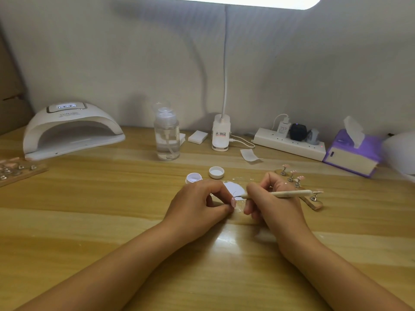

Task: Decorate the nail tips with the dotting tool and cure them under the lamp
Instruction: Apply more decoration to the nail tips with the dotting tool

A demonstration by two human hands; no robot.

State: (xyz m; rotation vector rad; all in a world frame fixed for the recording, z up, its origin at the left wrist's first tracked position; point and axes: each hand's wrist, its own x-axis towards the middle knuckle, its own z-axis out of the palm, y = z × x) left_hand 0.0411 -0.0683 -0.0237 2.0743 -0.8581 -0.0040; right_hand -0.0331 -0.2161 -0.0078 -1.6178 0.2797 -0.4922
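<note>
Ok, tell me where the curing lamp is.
The curing lamp sits at the table's far left, against the wall, left of the clear pump bottle and behind the wooden nail-tip stand.

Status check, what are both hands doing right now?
Left hand pinches pink nail tip. Right hand grips cream dotting tool, point near tip. White curing lamp empty. Nothing obstructing.

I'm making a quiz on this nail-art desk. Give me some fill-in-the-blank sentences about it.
1. The right hand holds the dotting tool in a ____ grip.
2. The curing lamp stands at the table's far ____.
3. The tissue box is ____ in colour.
4. The small jar near the left hand has its lid ____.

Answers: pen; left; purple; off
</note>
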